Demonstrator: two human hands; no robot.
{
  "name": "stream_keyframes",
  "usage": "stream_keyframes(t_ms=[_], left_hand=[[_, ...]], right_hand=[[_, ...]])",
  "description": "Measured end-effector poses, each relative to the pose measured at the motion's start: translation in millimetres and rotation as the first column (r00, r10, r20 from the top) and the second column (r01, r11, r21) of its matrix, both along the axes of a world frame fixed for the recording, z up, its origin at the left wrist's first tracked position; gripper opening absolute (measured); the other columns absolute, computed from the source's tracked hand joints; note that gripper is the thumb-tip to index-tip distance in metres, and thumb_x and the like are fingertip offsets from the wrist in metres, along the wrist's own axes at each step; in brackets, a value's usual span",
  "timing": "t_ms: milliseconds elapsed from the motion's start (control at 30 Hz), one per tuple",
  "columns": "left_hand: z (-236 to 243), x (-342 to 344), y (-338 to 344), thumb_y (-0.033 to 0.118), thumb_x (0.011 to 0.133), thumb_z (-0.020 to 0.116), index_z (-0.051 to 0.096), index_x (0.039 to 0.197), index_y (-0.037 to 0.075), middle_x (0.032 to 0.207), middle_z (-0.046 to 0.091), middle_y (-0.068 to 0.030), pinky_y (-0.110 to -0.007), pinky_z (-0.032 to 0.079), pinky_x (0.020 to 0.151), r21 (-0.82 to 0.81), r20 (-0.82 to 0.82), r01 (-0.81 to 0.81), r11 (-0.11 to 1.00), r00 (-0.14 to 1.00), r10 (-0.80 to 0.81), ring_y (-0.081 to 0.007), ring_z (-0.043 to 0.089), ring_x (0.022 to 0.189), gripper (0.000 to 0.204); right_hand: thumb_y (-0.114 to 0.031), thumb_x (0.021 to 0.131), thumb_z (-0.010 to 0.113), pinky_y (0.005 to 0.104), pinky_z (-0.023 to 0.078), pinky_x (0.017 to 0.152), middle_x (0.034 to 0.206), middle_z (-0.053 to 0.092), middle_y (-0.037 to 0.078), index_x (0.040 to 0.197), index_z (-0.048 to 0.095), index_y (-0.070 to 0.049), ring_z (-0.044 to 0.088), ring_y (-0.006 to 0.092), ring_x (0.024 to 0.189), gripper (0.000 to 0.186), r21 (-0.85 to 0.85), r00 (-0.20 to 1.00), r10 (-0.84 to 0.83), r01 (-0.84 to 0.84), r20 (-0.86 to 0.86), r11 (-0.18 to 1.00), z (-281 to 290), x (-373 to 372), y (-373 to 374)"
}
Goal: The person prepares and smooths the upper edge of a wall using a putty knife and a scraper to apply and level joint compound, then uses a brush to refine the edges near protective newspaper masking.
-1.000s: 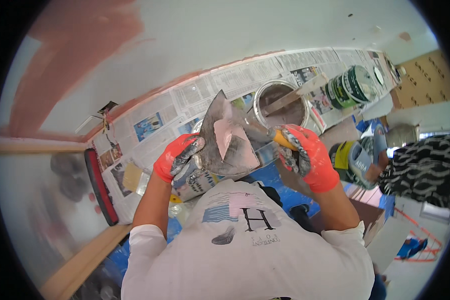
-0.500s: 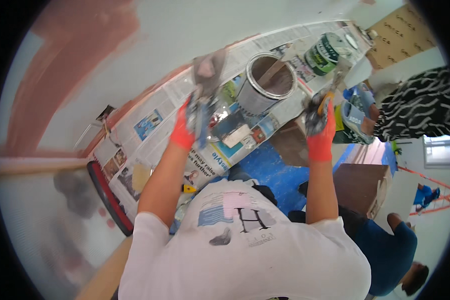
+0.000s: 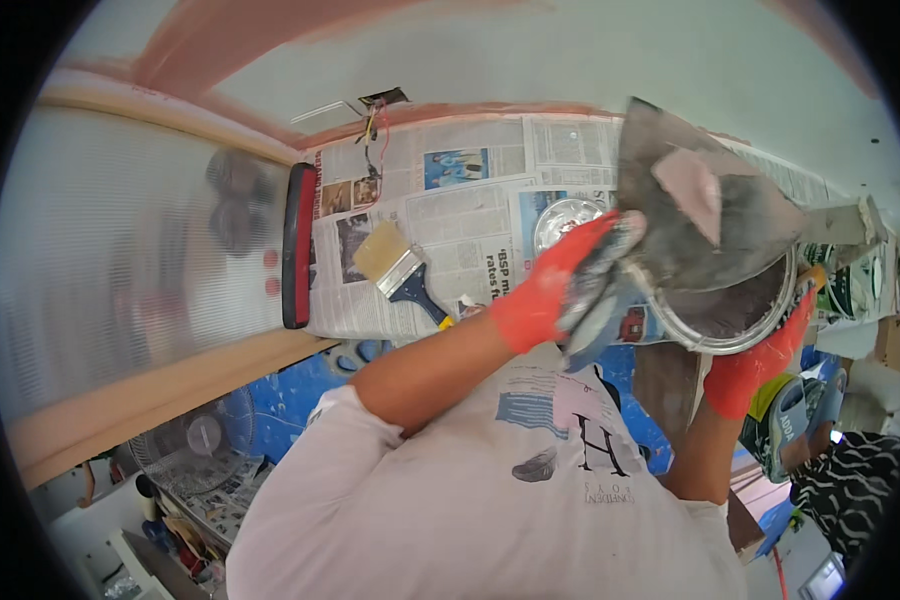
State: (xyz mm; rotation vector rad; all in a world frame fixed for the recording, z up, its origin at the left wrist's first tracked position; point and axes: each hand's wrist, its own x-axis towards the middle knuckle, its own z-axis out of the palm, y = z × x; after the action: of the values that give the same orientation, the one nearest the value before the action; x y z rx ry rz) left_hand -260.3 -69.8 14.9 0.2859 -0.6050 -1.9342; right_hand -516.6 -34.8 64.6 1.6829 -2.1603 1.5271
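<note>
The grey plate [image 3: 755, 225] hides part of the bucket [image 3: 715, 346], probably its far rim.

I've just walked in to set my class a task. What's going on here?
A person's gloved left hand holds a broad metal blade carrying pink paste. It partly covers the view of an open pail. The gloved right hand grips a yellow-handled tool by the pail. A paintbrush lies on newspaper.

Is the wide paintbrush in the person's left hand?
No, the paintbrush lies on the newspaper, while the left hand holds a grey plate smeared with pink paste.
</note>
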Motion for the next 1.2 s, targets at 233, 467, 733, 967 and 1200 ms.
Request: stream_keyframes(t_ms=[233, 467, 733, 967, 1200], left_hand=[[22.0, 147.3, 13.4, 0.034, 0.097, 0.055, 0.057, 0.127, 0.010, 0.112, 0.064, -0.0060, -0.031, 0.051, 0.083, 0.327, 0.204, -0.352, 0.877, 0.933, 0.298, -0.0170, 0.062, 0.096, 0.038], [-22.3, 241.2, 22.0, 0.030, 0.097, 0.058, 0.061, 0.118, 0.012, 0.103, 0.065, -0.0039, -0.031, 0.050, 0.083, 0.316, 0.389, -0.456, 0.832, 0.862, 0.324, -0.0147, 0.061, 0.092, 0.028], [-37.5, 265.3, 15.8, 0.031, 0.097, 0.058, 0.064, 0.114, 0.009, 0.098, 0.065, -0.0019, -0.025, 0.050, 0.069, 0.197, 0.530, -0.472, 0.860, 0.789, 0.311, -0.0118, 0.063, 0.084, 0.029], [-22.8, 277.7, -14.7, 0.034, 0.096, 0.058, 0.064, 0.097, 0.015, 0.075, 0.064, 0.0004, -0.028, 0.047, 0.054, 0.245, 0.433, -0.372, 0.895, 0.868, 0.242, -0.0120, 0.060, 0.061, 0.020], [-47.2, 300.4, 5.3, 0.043, 0.097, 0.051, 0.050, 0.128, 0.003, 0.120, 0.056, -0.0157, -0.038, 0.046, 0.093, -0.803, 0.522, -0.238, 0.547, 0.162, 0.837, -0.0259, 0.056, 0.106, 0.051]], right_hand=[[-0.004, 0.084, 0.054, 0.0505, 0.027, 0.110, 0.143, 0.040, 0.026, 0.143, 0.036, 0.004, 0.034, 0.0455, 0.133, 0.062, -0.090, 0.875, 0.274, -0.335, -0.399, 0.938, -36.0, 147.0, -54.0], [-0.024, 0.100, 0.050, 0.0316, 0.043, 0.084, 0.100, 0.057, 0.010, 0.115, 0.053, 0.002, 0.051, 0.0174, 0.091, 0.030, -0.136, 0.592, 0.284, -0.282, 0.754, 0.950, -87.5, 276.8, -74.5], [-0.022, 0.100, 0.051, 0.0324, 0.044, 0.083, 0.102, 0.058, 0.015, 0.115, 0.054, 0.003, 0.054, 0.0213, 0.092, 0.030, -0.230, 0.832, 0.260, -0.164, 0.490, 0.959, -91.9, 299.9, -61.7], [-0.023, 0.098, 0.054, 0.0325, 0.044, 0.081, 0.099, 0.058, 0.015, 0.114, 0.055, 0.003, 0.054, 0.0212, 0.090, 0.031, -0.173, 0.669, 0.232, -0.155, 0.706, 0.973, -91.1, 312.3, -69.7], [-0.020, 0.097, 0.056, 0.0314, 0.046, 0.083, 0.105, 0.059, 0.009, 0.125, 0.053, 0.001, 0.057, 0.0176, 0.093, 0.034, -0.277, 0.321, 0.338, -0.221, 0.885, 0.935, -58.2, 257.5, -35.2]])
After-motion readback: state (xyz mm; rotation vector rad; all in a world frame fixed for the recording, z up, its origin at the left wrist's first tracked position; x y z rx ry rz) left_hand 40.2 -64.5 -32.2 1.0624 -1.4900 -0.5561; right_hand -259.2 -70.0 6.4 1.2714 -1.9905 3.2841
